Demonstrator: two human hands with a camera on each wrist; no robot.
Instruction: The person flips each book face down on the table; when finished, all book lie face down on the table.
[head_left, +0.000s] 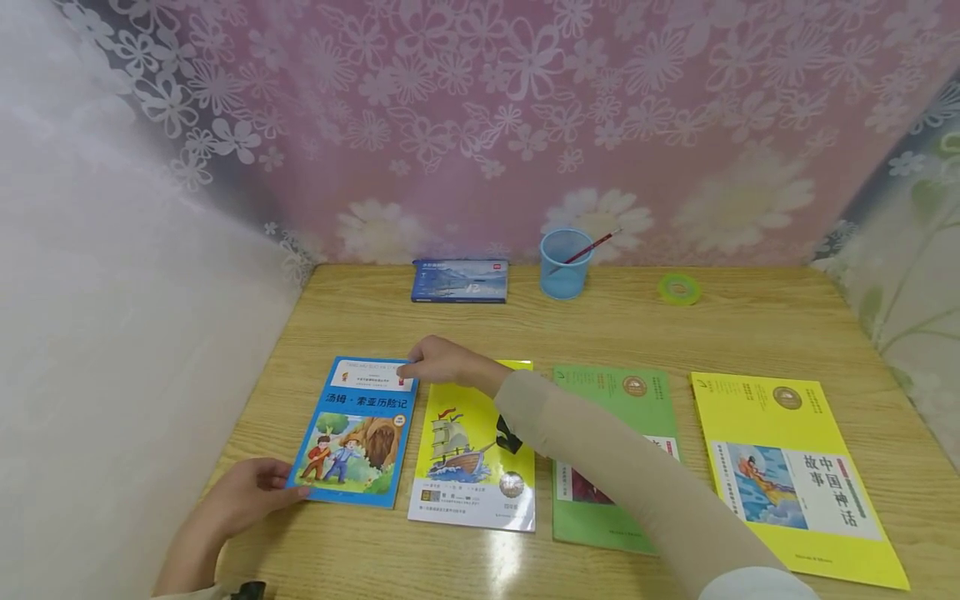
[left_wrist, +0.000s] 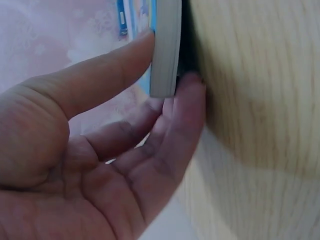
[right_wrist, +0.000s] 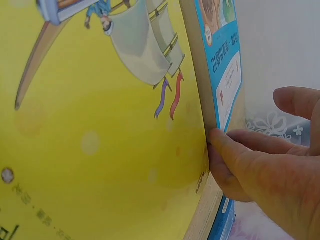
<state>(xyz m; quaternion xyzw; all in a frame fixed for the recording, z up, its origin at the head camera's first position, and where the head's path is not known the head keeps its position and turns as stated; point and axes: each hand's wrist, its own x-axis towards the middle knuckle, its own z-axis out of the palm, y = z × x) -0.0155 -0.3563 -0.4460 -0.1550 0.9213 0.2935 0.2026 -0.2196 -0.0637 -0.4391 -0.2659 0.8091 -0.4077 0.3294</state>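
A blue book with two cartoon children on its cover lies at the left of the table. My left hand pinches its lower left corner; in the left wrist view the thumb is on the cover and the fingers reach beneath the pages. At the upper right corner, my right hand touches the same book. Its fingertips meet the book's edge in the right wrist view, and one digit stands away from the cover. Beside it lies a yellow book with a sailing ship, partly beneath the right forearm.
A green book, partly hidden by the right sleeve, and another yellow book lie further right. Along the back stand or lie a blue box, a blue mesh cup with a pencil, and a green tape roll.
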